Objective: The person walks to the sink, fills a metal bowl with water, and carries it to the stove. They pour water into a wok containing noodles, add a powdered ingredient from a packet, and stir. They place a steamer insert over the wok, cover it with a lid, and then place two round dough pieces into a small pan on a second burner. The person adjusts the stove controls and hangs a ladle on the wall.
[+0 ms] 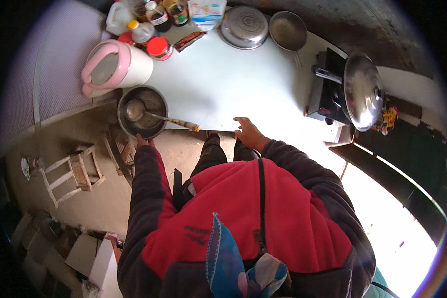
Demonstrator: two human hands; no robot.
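Observation:
A round metal bowl (160, 128) is at the near left corner of the white table, partly past its edge. My left hand (144, 141) grips its near side, the thumb by the rim and most fingers hidden beneath. Inside rests a metal ladle (135, 110), whose worn handle sticks out over the bowl's right rim. My right hand (250, 132) is empty above the table's front edge, fingers apart and pointing left.
Behind the bowl stands a pink and white electric kettle (136, 67). A red-lidded jar (159, 47), several bottles, an upturned metal basin (244, 28) and a small frying pan (288, 31) line the back. At right is a lidded pan (363, 91) on a stove; wooden stools (80, 171) stand at left.

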